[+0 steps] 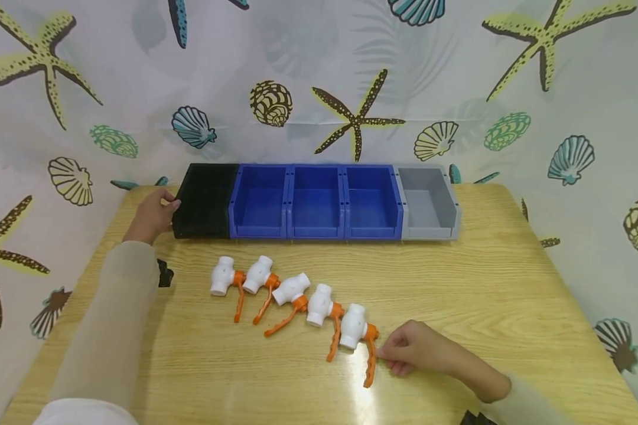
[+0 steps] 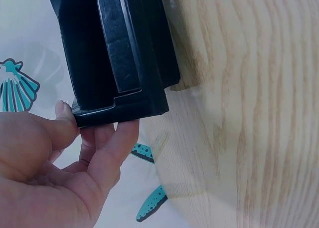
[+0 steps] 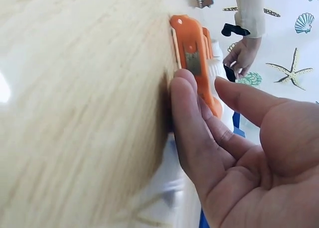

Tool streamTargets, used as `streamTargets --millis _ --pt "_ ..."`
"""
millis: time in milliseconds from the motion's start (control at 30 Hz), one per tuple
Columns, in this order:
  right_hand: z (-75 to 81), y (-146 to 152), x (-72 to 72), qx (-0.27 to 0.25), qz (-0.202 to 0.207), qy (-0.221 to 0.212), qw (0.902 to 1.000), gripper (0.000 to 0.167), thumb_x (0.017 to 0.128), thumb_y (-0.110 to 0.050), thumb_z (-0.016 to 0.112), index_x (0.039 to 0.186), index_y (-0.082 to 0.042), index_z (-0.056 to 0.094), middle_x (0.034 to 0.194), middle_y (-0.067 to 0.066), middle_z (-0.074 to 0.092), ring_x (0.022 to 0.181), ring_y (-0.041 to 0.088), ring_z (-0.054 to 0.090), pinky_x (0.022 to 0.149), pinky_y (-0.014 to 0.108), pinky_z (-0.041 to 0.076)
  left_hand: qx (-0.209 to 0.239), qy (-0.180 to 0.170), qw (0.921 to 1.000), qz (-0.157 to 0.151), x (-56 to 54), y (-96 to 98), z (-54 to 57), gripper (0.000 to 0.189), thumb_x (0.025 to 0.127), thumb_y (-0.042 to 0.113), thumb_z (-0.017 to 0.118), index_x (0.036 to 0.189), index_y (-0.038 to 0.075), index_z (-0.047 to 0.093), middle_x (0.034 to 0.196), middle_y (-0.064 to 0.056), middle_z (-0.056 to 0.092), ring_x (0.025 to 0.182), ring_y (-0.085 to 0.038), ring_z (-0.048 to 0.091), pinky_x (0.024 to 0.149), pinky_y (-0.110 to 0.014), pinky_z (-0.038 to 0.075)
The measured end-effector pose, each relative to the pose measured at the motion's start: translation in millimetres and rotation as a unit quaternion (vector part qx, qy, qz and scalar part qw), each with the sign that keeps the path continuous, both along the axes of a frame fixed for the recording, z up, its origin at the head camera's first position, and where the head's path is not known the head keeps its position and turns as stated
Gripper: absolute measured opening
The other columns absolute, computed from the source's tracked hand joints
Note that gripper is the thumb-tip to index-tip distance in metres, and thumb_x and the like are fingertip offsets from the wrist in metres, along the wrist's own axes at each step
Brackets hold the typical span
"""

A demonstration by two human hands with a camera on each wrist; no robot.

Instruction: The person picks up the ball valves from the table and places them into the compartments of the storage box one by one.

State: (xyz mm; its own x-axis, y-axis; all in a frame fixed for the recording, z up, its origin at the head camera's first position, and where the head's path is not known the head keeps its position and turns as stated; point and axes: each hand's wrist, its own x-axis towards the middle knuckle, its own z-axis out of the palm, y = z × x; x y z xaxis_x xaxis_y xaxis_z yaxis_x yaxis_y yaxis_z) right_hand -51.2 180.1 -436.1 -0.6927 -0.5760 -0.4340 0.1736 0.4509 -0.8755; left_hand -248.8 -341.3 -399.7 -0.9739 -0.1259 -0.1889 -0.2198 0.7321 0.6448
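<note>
Several white plastic ball valves with orange lever handles lie in a slanting row on the table (image 1: 457, 295). Beside the handle of the nearest ball valve (image 1: 353, 326) is my right hand (image 1: 417, 348). In the right wrist view its fingertips overlap the orange handle (image 3: 187, 43), while the thumb stands apart from the fingers. My left hand (image 1: 153, 213) is at the outer left side of the black bin (image 1: 206, 230). Seen from the left wrist, its thumb and bent fingers (image 2: 127, 133) grip the edge of that bin.
Right of the black bin, three blue bins (image 1: 316, 232) and a grey bin (image 1: 430, 234) stand side by side along the table's back. Behind them hangs a white cloth (image 1: 234, 59) printed with shells and starfish.
</note>
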Motion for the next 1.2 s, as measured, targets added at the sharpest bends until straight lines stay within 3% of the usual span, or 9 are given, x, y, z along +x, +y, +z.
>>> streamTargets --millis 500,733,1067,1200 --pt "-5.9 -14 2.5 0.017 -0.024 0.014 0.9995 0.030 0.087 -0.029 0.066 0.076 -0.002 0.067 0.065 0.010 0.064 0.057 0.025 0.064 0.052 0.034 0.053 0.019 -0.009 0.9998 0.004 0.5 1.9 2.0 0.036 0.101 0.027 0.036 0.123 -0.001 0.036 0.116 -0.025 0.044 0.101 -0.038 0.052 0.084 -0.052 0.045" --pt "-2.1 -14 1.7 0.030 -0.025 0.020 0.9990 0.030 0.087 -0.032 0.066 0.077 -0.004 0.067 0.064 0.009 0.064 0.056 0.022 0.064 0.052 0.033 0.053 0.022 -0.013 0.9996 0.009 0.6 2.2 3.1 0.034 0.101 0.026 0.036 0.123 0.000 0.036 0.114 -0.023 0.043 0.100 -0.037 0.051 0.085 -0.052 0.045" --pt "2.7 -13 -1.3 0.038 -0.056 0.038 0.9970 0.023 0.086 -0.025 0.067 0.081 -0.002 0.065 0.067 0.008 0.064 0.060 0.021 0.063 0.053 0.032 0.053 0.019 -0.006 0.9998 0.004 3.4 4.5 6.8 0.034 0.102 0.024 0.036 0.123 -0.002 0.035 0.113 -0.024 0.043 0.099 -0.037 0.050 0.084 -0.052 0.045" --pt "4.4 -14 -1.4 0.051 -0.045 0.059 0.9959 0.023 0.086 -0.025 0.068 0.079 -0.003 0.064 0.066 0.006 0.064 0.059 0.020 0.063 0.053 0.030 0.053 0.018 -0.004 0.9998 0.003 3.6 4.1 6.6 0.034 0.102 0.024 0.037 0.123 -0.002 0.036 0.115 -0.025 0.043 0.100 -0.038 0.050 0.084 -0.052 0.045"
